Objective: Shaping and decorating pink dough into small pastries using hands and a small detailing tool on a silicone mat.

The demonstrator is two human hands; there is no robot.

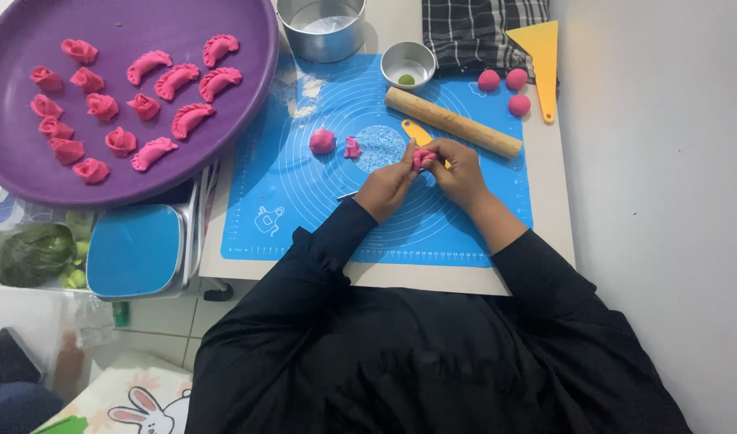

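Your table [545,241] carries a blue mat [304,201], and a big purple tray [248,96] overlaps its corner at ten o'clock, loaded with pink dumplings [175,80], some crescent-shaped and some rose-shaped. A steel pot [324,36] stands at twelve o'clock, with a checked cloth [473,28] at one o'clock. A rolling pin [453,122] lies slantwise across the mat just past your hands. A yellow scraper [541,56] lies at two o'clock, on the table's far edge. A small steel bowl [408,63] with a green bit in it sits between pot and pin. Three pink balls [489,79] rest between pin and scraper.

Your left hand [388,183] and right hand [457,173] meet at the mat's centre. Both pinch one pink dough piece [422,157] between their fingertips, lifted just off the mat. A shaped pink lump [322,141] and a smaller scrap [352,148] lie at nine o'clock from your hands. A yellow tool [415,131] pokes out behind your fingers.
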